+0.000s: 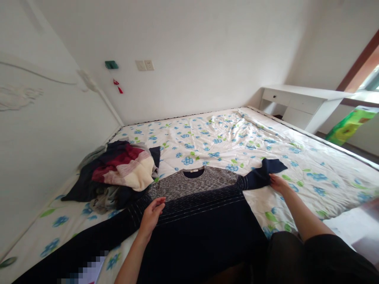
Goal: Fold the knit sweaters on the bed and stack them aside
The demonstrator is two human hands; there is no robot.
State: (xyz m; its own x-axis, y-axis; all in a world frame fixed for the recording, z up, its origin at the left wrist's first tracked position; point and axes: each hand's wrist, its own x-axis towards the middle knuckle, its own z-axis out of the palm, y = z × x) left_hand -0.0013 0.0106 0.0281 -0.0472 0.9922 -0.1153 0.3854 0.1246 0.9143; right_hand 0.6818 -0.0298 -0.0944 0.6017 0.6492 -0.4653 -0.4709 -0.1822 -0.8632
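A dark navy sweater (204, 232) with a speckled grey yoke lies spread on the bed, neckline away from me. Its left-side sleeve stretches out toward the lower left corner, while the right-side sleeve (254, 178) is bent and bunched near its cuff. My right hand (276, 184) pinches that sleeve by its lower edge. Over the left part of the sweater's chest is my left hand (152, 215), fingers loosely bent and apart, holding nothing; whether it touches the cloth I cannot tell.
A heap of clothes (124, 169), maroon, cream, grey and dark, sits on the flowered bed sheet (201, 138) at the left. A white desk (299, 102) stands beyond the bed's right edge, near a green and yellow bag-like item (349, 125). Walls border the bed's far and left sides.
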